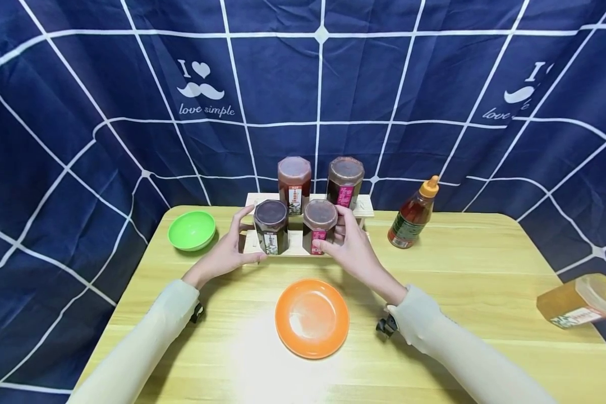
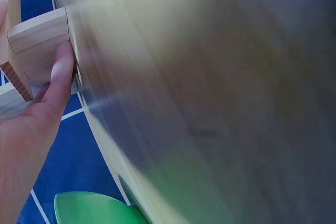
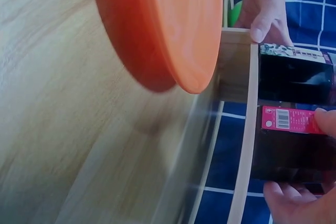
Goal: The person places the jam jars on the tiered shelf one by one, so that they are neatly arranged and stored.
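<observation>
Jars on the wooden rack at the bench's far side: the right hand curls its fingers around the pink-label jar, not lifted yet. The left hand grips the rack's end beside the dark jar. An orange plate lies bare.

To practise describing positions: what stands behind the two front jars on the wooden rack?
Behind the two front jars, two taller jars stand on the wooden rack's upper step; their lower parts are hidden.

Left hand thumb on wooden rack – green bowl below, tabletop blurred.
</observation>
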{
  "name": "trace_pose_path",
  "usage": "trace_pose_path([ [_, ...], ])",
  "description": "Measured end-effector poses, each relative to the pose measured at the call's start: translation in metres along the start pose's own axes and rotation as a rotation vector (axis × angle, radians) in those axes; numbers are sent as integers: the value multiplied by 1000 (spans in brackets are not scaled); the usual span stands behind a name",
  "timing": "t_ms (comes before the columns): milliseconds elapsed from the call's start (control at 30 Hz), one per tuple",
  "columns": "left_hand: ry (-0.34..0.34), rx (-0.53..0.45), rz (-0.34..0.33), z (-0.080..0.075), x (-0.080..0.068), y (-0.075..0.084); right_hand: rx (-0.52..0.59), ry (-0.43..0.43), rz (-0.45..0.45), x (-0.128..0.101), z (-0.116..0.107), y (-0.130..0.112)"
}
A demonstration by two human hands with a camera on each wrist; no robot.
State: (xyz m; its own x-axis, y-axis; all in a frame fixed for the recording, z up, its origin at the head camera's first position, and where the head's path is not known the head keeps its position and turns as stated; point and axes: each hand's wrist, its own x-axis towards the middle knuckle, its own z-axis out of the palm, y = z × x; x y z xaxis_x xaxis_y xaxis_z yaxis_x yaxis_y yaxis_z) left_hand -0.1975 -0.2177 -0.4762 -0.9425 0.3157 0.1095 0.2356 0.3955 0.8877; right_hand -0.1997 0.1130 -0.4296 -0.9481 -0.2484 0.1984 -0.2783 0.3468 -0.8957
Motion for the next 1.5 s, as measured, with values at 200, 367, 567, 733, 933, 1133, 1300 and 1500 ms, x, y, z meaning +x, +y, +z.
trace_pose_path([
  [200,0,7,11,0,0,-1,-46,-3,-30,-6,-5,1],
  [367,-5,1,7,0,0,-1,3,-3,-40,-11,-9,0],
  [567,-1,-1,-4,1,0,1,50,2,-24,-19,-15,-2],
  [733,-4,1,8,2,0,1,67,8,-25,-26,-21,-5],
  [933,2,14,4,2,-1,0,56,0,-21,-32,-29,-8],
  [1133,1,16,9,2,-1,0,79,12,-7,-41,-43,-9],
  [1300,1,-2,5,2,-1,0,77,36,6,-50,-56,-9],
  [1500,5,-11,11,2,-1,-1,35,75,14,-63,-75,-7],
])
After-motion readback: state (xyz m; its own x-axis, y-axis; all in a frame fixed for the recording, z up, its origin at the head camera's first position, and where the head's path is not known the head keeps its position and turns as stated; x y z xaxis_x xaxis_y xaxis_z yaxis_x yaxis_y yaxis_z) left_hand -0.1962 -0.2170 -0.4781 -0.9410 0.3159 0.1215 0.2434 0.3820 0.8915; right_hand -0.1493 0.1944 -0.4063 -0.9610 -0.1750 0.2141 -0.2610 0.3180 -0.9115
